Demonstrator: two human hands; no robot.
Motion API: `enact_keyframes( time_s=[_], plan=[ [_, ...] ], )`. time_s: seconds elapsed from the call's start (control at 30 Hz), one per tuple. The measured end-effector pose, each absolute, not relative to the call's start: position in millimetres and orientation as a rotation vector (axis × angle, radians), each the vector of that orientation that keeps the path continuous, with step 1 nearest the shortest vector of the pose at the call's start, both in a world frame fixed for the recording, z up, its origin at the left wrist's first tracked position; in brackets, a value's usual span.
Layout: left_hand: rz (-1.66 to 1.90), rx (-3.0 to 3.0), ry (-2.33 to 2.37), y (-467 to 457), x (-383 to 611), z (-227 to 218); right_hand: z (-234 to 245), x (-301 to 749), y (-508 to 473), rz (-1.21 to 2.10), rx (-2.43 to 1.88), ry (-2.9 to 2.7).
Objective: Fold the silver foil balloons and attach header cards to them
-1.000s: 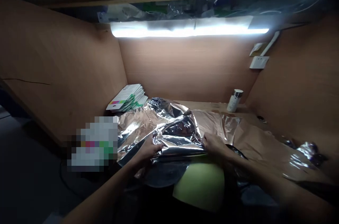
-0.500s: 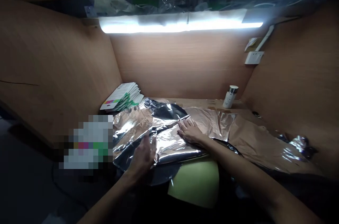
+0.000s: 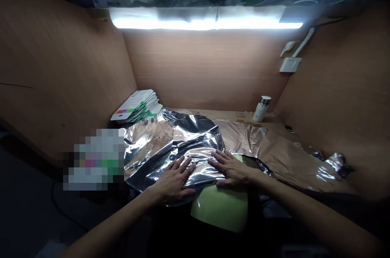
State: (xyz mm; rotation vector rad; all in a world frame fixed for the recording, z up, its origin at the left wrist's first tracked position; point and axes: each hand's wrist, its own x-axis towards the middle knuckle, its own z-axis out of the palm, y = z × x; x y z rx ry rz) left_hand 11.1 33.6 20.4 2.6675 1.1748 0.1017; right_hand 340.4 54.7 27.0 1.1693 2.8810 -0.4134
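"Moved since the earlier view?"
"Right hand [image 3: 233,170] is drawn toward the near edge of the aluminium foil sheet [image 3: 158,144], beside left hand [image 3: 173,178]; both are spread flat, nothing pinched."
"Long axis?"
"Laid crosswise; right hand is nearer its long right stretch."

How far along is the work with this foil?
Done: the near part of the foil looks folded over, with a creased layer lying fairly flat. In hand: the left hand and right hand rest flat on that fold, fingers spread. Left: the stretch of foil on the right lies unfolded, with a crumpled end at the far side.
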Motion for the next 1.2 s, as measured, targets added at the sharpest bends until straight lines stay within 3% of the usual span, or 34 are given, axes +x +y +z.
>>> enact_keyframes(
  time_s=[0.27, 0.43, 0.5, 0.63, 0.73, 0.83, 0.97, 1.1, 1.2],
  plan=[
    [0.181, 2.960, 0.964, 25, 9, 47, 37, 349, -1, -0.139, 1.242, 2.984],
    [0.305, 3.003, 0.942, 56, 35, 73, 69, 352, -48, 0.008, 1.798, 2.729],
    [0.319, 3.026, 0.974, 89, 41, 89, 86, 332, -63, -0.024, 1.825, 2.803],
    [0.367, 2.949, 1.420, 159, 28, 133, 111, 294, -59, -0.301, 1.203, 3.187],
    [0.459, 2.816, 1.897, 160, 15, 152, 115, 313, -34, -0.210, 1.526, 3.058],
    [0.494, 2.880, 1.686, 95, 14, 132, 103, 354, -20, -0.133, 1.782, 2.787],
    [0.306, 2.939, 1.179, -12, 19, 61, 56, 372, -32, -0.056, 1.275, 2.970],
    [0.253, 2.998, 1.260, -50, 14, 10, 12, 340, -42, 0.445, 1.029, 3.281],
    [0.376, 2.994, 1.245, -43, 7, -10, 11, 309, -43, 0.473, 0.920, 3.492]
  ],
)
